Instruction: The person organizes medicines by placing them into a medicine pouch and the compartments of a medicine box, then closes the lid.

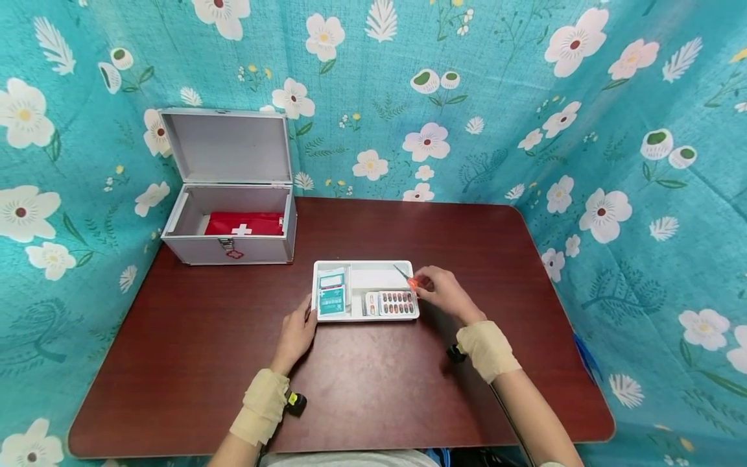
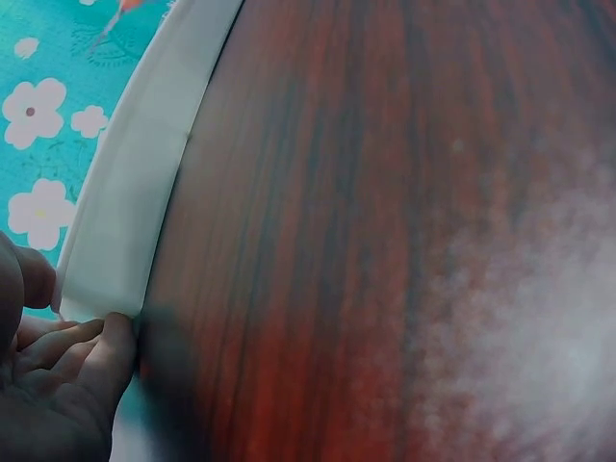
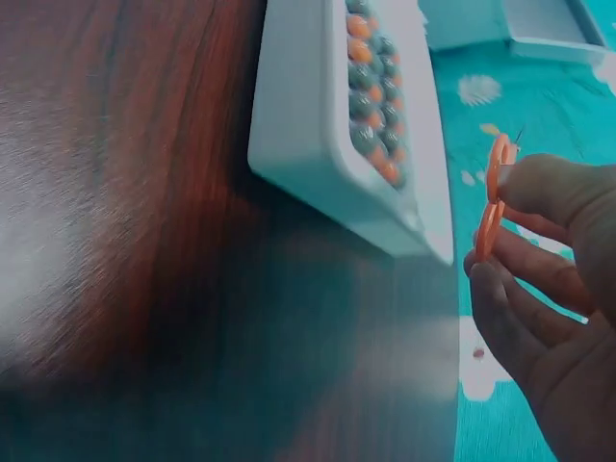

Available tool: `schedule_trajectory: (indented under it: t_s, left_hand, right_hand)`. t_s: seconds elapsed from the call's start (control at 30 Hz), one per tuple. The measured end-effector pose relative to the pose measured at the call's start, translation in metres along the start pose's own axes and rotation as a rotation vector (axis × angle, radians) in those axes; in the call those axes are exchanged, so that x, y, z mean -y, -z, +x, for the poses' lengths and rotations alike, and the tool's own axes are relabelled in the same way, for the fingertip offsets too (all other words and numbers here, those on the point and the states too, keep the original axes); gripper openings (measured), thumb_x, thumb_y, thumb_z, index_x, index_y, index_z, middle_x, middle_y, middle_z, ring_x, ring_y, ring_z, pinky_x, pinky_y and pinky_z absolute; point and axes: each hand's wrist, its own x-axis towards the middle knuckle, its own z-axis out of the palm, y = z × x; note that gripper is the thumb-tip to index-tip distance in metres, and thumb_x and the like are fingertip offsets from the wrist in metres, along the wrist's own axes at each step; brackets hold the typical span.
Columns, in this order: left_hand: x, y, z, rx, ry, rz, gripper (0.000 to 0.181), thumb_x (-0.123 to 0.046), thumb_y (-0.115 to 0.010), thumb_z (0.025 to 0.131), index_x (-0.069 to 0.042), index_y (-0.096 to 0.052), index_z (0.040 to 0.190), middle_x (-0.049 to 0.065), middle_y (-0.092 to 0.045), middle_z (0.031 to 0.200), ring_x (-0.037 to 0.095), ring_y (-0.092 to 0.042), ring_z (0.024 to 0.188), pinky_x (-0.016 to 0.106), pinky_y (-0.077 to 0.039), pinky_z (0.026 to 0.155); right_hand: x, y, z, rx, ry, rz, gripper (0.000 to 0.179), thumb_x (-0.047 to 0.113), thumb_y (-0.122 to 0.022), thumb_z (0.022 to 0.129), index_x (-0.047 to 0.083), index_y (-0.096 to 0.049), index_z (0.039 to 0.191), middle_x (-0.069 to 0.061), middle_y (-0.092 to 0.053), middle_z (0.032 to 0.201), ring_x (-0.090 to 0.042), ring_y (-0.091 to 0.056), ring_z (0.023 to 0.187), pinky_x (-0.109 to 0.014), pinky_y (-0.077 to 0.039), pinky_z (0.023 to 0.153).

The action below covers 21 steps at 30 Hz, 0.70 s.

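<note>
From my end I have the right hand (image 1: 441, 290) pinching the orange-handled scissors (image 1: 412, 283) by their loops, at the right end of the white tray (image 1: 379, 277), blades angled over its far-right compartment. Thumb and fingers of the left hand (image 1: 296, 331) grip the tray's near-left corner, how firmly I can't judge. The tray sits about mid-worktop (image 1: 233, 337), with packets (image 1: 332, 295) in its left compartment and capsule blister packs (image 1: 398, 303) in the near-right one; the case (image 1: 198, 250) stands at the worktop's far-left corner, lid raised. I read the step in hand as handling the scissors at that compartment; whether the blades touch its floor I can't tell. The next move calls for a steady tray and a light pinch, with the loops clear of the right rim.
</note>
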Motion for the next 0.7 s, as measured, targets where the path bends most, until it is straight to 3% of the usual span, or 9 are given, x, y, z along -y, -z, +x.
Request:
schedule_trajectory:
  t_s: [0.13,0.3,0.53,0.7]
  left_hand:
    - [0.0,-0.001,-0.001,-0.011,-0.013,-0.01,0.048,-0.017,-0.054,0.1,-0.004,-0.049,0.146,0.024,-0.061,0.134,0.042,-0.06,0.122,0.055,-0.048,0.102]
    - [0.003,-0.002,0.0,-0.028,-0.019,-0.003,0.047,-0.017,-0.054,0.1,-0.003,-0.05,0.145,0.025,-0.063,0.131,0.042,-0.062,0.119,0.055,-0.049,0.1]
    - [0.004,-0.003,0.0,-0.039,-0.023,0.001,0.048,-0.017,-0.055,0.099,-0.001,-0.05,0.145,0.025,-0.062,0.131,0.042,-0.062,0.119,0.055,-0.049,0.1]
    - [0.004,-0.004,0.0,-0.049,-0.031,0.002,0.048,-0.016,-0.055,0.099,-0.002,-0.051,0.144,0.025,-0.063,0.131,0.041,-0.062,0.119,0.055,-0.049,0.1]
  right_hand:
    - [0.004,-0.009,0.019,0.078,0.074,-0.14,0.019,0.011,-0.075,0.087,0.005,-0.07,0.104,-0.009,-0.067,0.096,-0.02,-0.064,0.082,-0.036,-0.055,0.073]
    - [0.011,-0.015,0.04,0.181,0.154,-0.34,0.021,0.014,-0.074,0.09,0.008,-0.069,0.109,-0.009,-0.066,0.106,-0.023,-0.062,0.094,-0.039,-0.054,0.079]
    - [0.014,-0.026,0.061,0.189,0.272,-0.546,0.016,0.013,-0.075,0.088,0.01,-0.071,0.104,-0.006,-0.066,0.1,-0.023,-0.061,0.094,-0.035,-0.054,0.078]
    - [0.009,-0.037,0.066,0.215,0.323,-0.607,0.011,0.012,-0.072,0.09,0.012,-0.071,0.101,-0.005,-0.067,0.098,-0.022,-0.062,0.092,-0.035,-0.056,0.072]
